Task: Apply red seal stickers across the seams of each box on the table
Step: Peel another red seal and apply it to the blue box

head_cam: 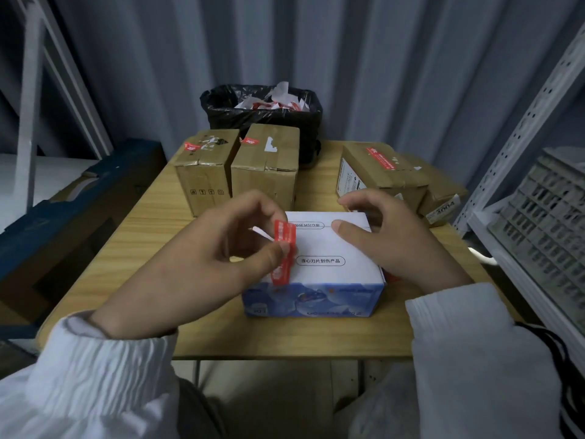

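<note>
Four brown boxes (205, 172), white box (332, 245), one pinched sticker (284, 239)

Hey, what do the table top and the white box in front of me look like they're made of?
The table: light wood or wood-look laminate, matte; grain lines show. The white box: probably printed cardboard, smooth; its top flaps meet in a seam.

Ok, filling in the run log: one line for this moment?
step: sealing white box | left hand: pinches red seal sticker at box's left edge | right hand: holds box top
</note>
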